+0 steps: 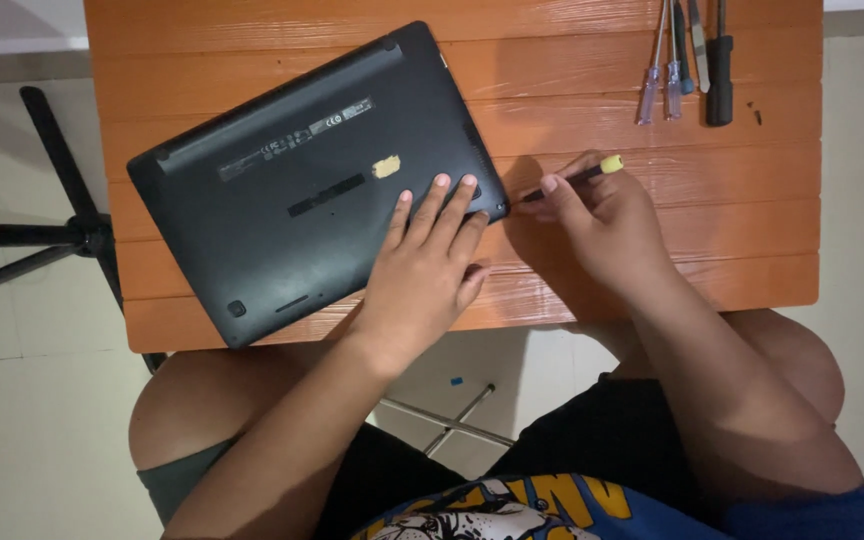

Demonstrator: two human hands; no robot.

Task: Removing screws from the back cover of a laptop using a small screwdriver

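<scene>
Laptop (312, 180): black, closed, underside up, lying askew on the orange slatted table (752, 240); dark sticker strips and one small tan patch on its base. Its near-left corner reaches the table's front edge.
Left hand (427, 260): flat, fingers spread, pressing the laptop's right corner.
Right hand (602, 225): just right of the laptop, closed around a thin yellow-capped screwdriver (572, 178), tip at the laptop's right corner.
Spare screwdrivers (687, 60): far right of the laptop, at the table's back edge; bare boards lie between.
</scene>
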